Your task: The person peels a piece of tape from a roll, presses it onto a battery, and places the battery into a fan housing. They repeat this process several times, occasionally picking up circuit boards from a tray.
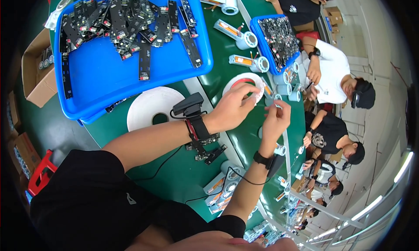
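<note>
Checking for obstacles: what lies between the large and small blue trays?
In the head view, pale grey units with round ends and orange details lie on the green tabletop between them.

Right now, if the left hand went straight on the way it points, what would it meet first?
Probably the red-and-white roll, which the left hand overlaps; depth is unclear, so they may already touch.

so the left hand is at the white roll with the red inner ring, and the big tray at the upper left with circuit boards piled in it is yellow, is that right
Not quite: the big tray is blue, not yellow, as the head view shows. The circuit boards are piled in it, and the left hand is at the white roll.
</note>
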Available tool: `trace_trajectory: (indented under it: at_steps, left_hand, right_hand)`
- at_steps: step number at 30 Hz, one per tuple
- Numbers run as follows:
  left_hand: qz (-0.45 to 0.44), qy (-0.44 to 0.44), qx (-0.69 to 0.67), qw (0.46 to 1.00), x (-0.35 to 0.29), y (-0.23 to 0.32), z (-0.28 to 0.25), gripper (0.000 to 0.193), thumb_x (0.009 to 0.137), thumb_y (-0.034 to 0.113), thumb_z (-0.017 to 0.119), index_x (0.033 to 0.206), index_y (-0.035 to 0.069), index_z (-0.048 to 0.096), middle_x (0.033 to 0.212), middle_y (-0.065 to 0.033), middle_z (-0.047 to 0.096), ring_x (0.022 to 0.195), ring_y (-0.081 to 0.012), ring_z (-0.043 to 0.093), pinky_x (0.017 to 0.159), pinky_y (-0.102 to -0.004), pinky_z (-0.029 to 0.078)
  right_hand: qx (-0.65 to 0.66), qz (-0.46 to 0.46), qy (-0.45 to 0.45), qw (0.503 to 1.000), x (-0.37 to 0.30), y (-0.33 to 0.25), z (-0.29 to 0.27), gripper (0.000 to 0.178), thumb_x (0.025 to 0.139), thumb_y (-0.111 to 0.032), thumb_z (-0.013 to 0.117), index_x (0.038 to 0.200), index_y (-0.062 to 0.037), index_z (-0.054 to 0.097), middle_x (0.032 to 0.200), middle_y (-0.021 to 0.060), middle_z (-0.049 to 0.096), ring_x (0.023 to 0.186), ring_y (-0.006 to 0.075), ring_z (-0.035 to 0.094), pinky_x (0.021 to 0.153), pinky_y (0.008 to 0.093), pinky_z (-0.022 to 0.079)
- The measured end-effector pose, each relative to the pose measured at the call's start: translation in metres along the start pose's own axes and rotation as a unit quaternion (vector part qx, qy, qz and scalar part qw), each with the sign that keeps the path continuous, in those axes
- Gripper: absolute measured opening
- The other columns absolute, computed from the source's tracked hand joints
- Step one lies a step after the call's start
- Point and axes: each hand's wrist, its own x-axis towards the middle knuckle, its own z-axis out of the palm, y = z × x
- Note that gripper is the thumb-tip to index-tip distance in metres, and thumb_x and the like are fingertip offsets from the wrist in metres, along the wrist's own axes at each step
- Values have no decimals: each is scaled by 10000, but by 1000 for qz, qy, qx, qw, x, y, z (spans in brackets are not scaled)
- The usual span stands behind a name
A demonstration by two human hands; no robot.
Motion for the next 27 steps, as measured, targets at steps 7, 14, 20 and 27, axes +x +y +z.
trace_trajectory:
  at_steps: [7, 14, 20, 27]
  left_hand:
    - [-8, -25, 16, 1000, -5, 2, 7, 286, 960, 13, 583, 1245, -5, 582, 1216, -109, 568, 924, -159, 640, 818, -303, 518]
    - [79, -53, 95, 991, -13, -3, 9, 391, 910, -1, 623, 1298, 1, 577, 1201, -122, 589, 907, -159, 642, 833, -311, 522]
    - [6, -167, 45, 985, -19, 7, 8, 455, 875, -15, 653, 1322, 2, 571, 1114, -131, 651, 950, -183, 656, 853, -327, 534]
    - [80, -202, 95, 972, -16, 1, 8, 372, 857, 12, 689, 1226, -13, 645, 1143, -156, 692, 1041, -251, 678, 902, -367, 542]
  right_hand:
    - [-342, -32, -80, 936, -7, 133, -103, 367, 784, -49, 705, 1148, -54, 651, 1159, 230, 629, 1095, 415, 611, 962, 481, 490]
    - [-332, -31, -102, 937, -55, 143, -119, 421, 759, 24, 639, 1173, -51, 660, 1185, 227, 635, 1145, 421, 581, 988, 487, 469]
    - [-8, -45, -41, 998, -89, -30, -66, 331, 914, 23, 632, 1241, -26, 646, 1128, 169, 648, 915, 272, 688, 803, 368, 574]
    - [-84, -265, -29, 960, -103, -43, -44, 299, 876, 44, 709, 1164, -19, 668, 1116, 117, 643, 862, 177, 677, 666, 261, 560]
